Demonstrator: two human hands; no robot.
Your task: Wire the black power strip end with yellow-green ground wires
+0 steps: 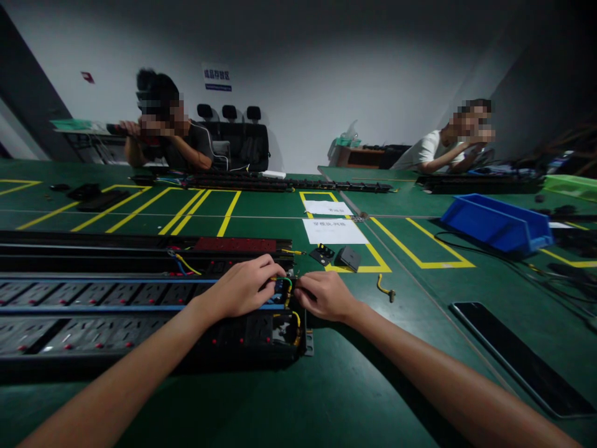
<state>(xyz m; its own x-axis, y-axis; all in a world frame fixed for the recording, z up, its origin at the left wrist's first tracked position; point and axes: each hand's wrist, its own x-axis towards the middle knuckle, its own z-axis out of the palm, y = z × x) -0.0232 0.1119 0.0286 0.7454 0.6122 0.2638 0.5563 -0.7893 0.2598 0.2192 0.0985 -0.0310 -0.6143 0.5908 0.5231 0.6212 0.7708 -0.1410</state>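
Long black power strips with rows of sockets lie side by side at the left. My left hand (247,283) rests on the end of the blue-edged power strip (116,294), its fingers bent down by the green and yellow wires (288,287). Facing it, my right hand (324,295) is closed at the strip's open end; what its fingertips hold is hidden. The nearer power strip (224,339) has a yellow wire looped at its open end and a metal bracket (308,343). Behind my hands lie small black end pieces (349,258).
A short yellow wire (385,288) lies right of my hands. Farther right are a dark flat phone-like slab (520,354), a blue bin (497,224) and black cables. Paper sheets (334,231) lie ahead; two people sit across the green table (345,386).
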